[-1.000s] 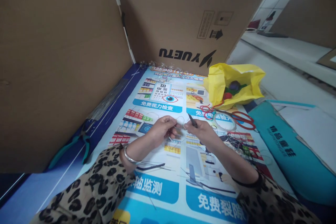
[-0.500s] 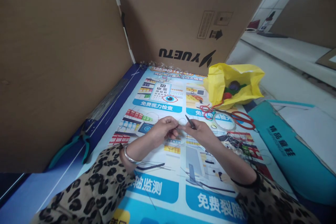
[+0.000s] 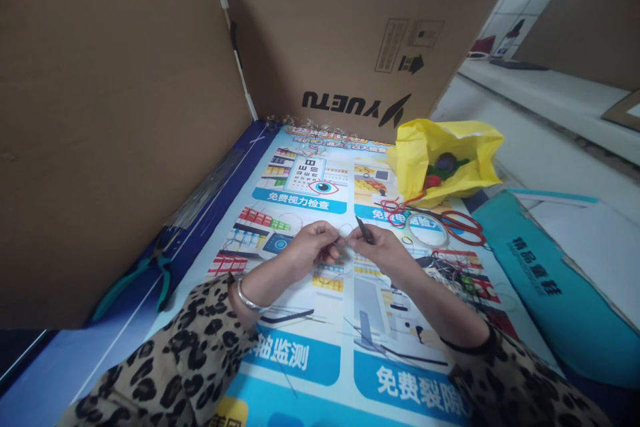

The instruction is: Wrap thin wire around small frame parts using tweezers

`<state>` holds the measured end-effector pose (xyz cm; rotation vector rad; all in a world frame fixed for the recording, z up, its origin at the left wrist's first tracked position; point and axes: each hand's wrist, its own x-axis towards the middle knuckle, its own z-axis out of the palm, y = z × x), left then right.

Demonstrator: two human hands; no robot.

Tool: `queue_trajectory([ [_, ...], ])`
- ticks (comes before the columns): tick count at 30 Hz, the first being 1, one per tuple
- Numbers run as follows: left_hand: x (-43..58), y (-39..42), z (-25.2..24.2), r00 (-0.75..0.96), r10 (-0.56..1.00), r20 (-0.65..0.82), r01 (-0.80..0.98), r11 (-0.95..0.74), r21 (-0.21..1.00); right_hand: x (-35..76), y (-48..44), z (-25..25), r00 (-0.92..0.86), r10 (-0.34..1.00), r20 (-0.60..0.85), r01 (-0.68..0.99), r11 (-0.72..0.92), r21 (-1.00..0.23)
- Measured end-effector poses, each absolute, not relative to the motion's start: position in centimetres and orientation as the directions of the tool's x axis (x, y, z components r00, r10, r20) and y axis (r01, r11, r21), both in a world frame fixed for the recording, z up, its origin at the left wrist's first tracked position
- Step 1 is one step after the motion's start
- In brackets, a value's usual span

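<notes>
"So, what do we make of the thing being worked?"

"We see a fine wire (image 3: 345,225), pale and hair-thin, bent into a small loop at the fingertips of the left grip (image 3: 317,243) and the right grip (image 3: 377,245). With it goes a dark pointed tool (image 3: 365,230), slim and narrowing to a sharp tip."

"And how do the two grips stand?"

"We read the left as pinching the wire between thumb and forefinger, the other fingers curled beneath. The right is clasped around the tool, its fingertips just beside the left's; whether they nip the wire as well, we cannot tell."

"Shall we count?"

"We get one loop between the grips and one tool. Left of the left grip lies one pair of teal-handled pliers (image 3: 166,280), with a bundle of straight wires (image 3: 200,197) beyond it, too fine for us to number. Right of the right grip we find one pair of red-handled scissors (image 3: 463,215) and, farther off, one yellow bag (image 3: 410,160) holding one red ball (image 3: 433,181) and one purple ball (image 3: 446,161). Well past both grips, a silvery tangle (image 3: 317,128) sits on the table (image 3: 95,367)."

"Which way do things point?"

"The tool's long axis slants: its tip leaves the right grip aimed forward and leftward. Of the wire we make out only the curve, just beyond the fingertips; its long axis we cannot tell."
</notes>
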<state>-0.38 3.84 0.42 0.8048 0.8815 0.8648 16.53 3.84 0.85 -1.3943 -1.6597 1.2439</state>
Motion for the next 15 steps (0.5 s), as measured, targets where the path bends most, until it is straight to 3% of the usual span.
queue_trajectory([
  [9, -0.21, 3.76, 0.36, 0.37, 0.881, -0.296, -0.273, 0.407, 0.872, 16.32, 3.72, 1.05, -0.247, 0.963, -0.112, 0.315, -0.029, -0.949],
  [15, -0.31, 3.78, 0.07, 0.367, 0.891, -0.267, -0.276, 0.378, 0.884, 16.7, 3.92, 1.13, -0.254, 0.953, -0.166, 0.167, -0.126, -0.978],
])
